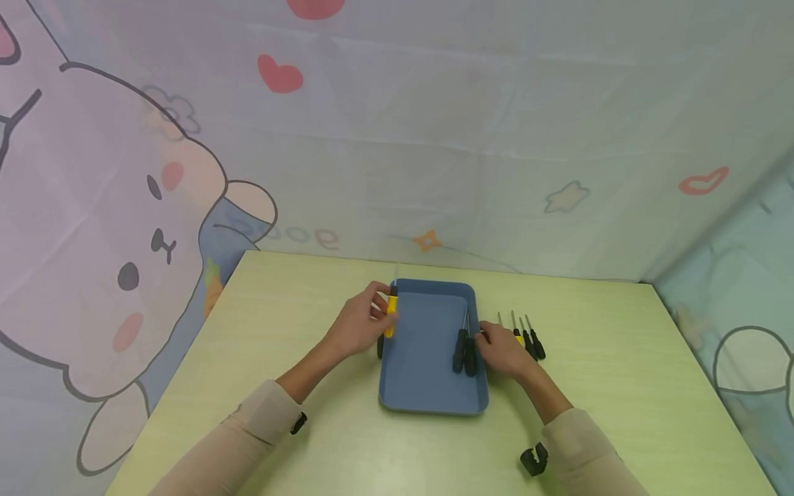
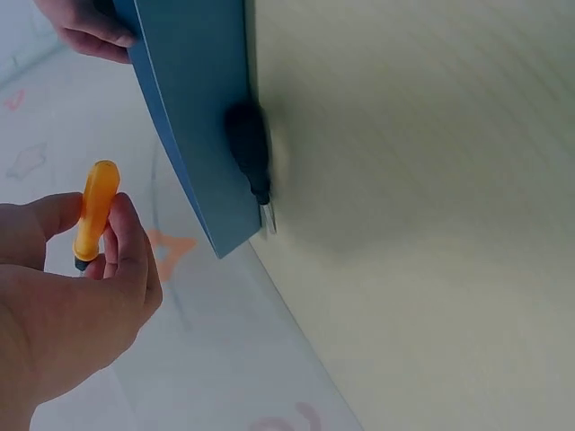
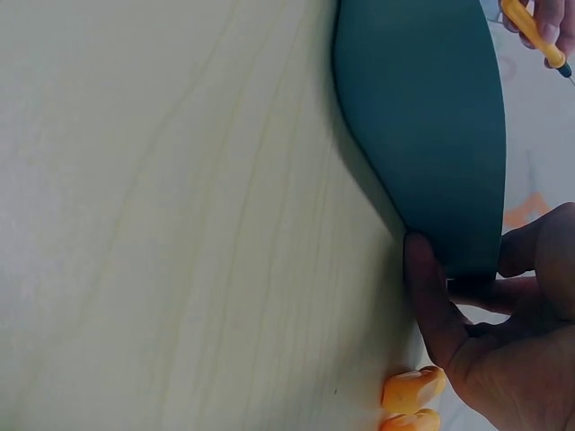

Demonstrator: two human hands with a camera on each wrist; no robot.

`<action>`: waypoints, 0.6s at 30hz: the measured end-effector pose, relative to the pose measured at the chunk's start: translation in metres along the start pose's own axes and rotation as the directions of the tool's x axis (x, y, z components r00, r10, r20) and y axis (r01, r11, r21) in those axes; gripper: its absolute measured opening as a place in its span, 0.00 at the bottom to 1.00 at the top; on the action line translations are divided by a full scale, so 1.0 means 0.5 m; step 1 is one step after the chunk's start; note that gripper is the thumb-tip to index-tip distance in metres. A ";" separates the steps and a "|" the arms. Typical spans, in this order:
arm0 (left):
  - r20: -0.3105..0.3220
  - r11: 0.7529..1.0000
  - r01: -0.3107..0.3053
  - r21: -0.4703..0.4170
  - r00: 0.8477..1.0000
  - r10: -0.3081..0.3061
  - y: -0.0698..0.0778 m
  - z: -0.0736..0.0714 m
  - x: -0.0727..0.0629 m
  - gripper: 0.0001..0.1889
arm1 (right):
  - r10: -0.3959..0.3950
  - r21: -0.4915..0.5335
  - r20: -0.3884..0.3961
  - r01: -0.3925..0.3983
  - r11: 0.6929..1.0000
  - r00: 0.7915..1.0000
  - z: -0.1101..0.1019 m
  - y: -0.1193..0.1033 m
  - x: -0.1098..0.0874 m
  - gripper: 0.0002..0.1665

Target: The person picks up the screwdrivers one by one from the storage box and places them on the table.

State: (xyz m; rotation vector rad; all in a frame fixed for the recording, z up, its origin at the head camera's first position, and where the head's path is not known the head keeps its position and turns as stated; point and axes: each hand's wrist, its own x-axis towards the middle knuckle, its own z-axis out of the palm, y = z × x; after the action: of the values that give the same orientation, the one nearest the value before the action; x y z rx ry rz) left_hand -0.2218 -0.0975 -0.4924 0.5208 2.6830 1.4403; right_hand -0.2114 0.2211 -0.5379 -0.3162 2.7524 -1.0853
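Note:
My left hand (image 1: 362, 320) pinches a yellow-handled screwdriver (image 1: 391, 315) above the left rim of a blue-grey tray (image 1: 428, 406). The screwdriver stands nearly upright in the head view, shaft pointing away. My right hand (image 1: 501, 349) grips the tray's right wall, thumb and fingers at its edge in the right wrist view. Two black-handled screwdrivers (image 1: 460, 351) lie side by side in the tray's right part. Another black-handled screwdriver (image 2: 248, 144) rests on the table against the tray's outer left wall; in the head view the tray and left hand partly hide it.
Several screwdrivers (image 1: 536, 344) lie in a row on the table right of the tray, partly behind the right hand. Orange-yellow handles (image 3: 413, 391) show there in the right wrist view. A printed cloth (image 1: 496, 138) hangs behind the pale table (image 1: 620, 386).

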 end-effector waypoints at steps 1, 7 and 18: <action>-0.013 1.000 0.005 0.003 1.000 -0.005 -0.002 -0.002 0.000 0.24 | 0.000 -0.001 -0.001 0.000 1.000 1.000 0.000 0.000 0.000 0.12; -0.054 0.999 0.037 0.030 0.998 -0.035 -0.010 -0.011 -0.003 0.24 | 0.006 -0.009 -0.004 -0.006 1.000 1.000 0.000 -0.002 -0.002 0.12; -0.075 0.994 0.099 0.050 0.993 -0.095 -0.034 -0.019 0.000 0.22 | -0.030 -0.003 -0.008 0.030 1.000 1.000 0.001 0.004 0.000 0.13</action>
State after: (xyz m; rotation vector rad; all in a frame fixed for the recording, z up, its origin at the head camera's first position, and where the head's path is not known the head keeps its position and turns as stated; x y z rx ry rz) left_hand -0.2281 -0.1137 -0.5011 0.3414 2.7675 1.3915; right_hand -0.2115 0.2221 -0.5394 -0.3556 2.7656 -1.0918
